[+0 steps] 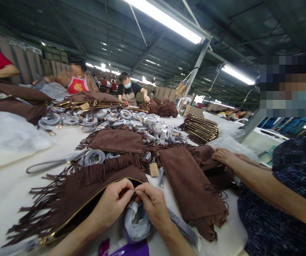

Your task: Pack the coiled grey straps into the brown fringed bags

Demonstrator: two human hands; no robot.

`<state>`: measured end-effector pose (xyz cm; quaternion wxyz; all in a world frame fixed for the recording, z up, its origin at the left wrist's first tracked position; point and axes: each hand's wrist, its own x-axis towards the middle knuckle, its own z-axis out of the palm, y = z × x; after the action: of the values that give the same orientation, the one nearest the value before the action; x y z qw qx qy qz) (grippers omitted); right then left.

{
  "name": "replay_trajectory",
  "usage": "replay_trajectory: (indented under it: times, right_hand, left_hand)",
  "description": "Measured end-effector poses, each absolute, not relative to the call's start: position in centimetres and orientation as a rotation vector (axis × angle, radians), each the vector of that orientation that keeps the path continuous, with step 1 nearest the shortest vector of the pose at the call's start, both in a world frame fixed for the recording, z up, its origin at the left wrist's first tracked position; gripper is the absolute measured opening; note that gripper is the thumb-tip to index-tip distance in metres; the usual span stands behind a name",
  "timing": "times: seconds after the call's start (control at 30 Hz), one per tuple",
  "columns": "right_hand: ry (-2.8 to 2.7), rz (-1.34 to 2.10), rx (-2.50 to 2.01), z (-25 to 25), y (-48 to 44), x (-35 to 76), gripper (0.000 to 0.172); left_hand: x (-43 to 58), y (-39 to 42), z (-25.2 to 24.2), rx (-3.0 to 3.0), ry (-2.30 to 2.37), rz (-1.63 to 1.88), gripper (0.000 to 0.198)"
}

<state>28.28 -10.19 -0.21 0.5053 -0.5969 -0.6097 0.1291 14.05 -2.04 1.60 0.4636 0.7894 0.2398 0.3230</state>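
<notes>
While the brown fringed bag [73, 193] lies flat on the white table [14, 177] right in front, the left hand [112, 202] and right hand [154, 204] both pinch its gold zipper edge [83, 207] (fingertips nearly touching), a wrapped grey strap [137, 224] just beneath them.

Bright overhead tube lights [168, 19] glare; wide-angle bending at edges, soft shadows, sharp focus.

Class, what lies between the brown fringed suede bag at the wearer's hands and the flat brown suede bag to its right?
Head view: a small tan paper tag lies between the brown fringed suede bag and the flat brown suede bag.
</notes>
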Motion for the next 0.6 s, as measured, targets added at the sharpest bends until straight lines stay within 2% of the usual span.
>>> replay_trajectory:
  times: [0.6]
  right_hand:
    - [-1.673,0.043,-1.548,1.3,-10.6,27.7,0.022]
  left_hand:
    - [14.5,-2.2,1.8,2.088,0.675,0.805,0.019]
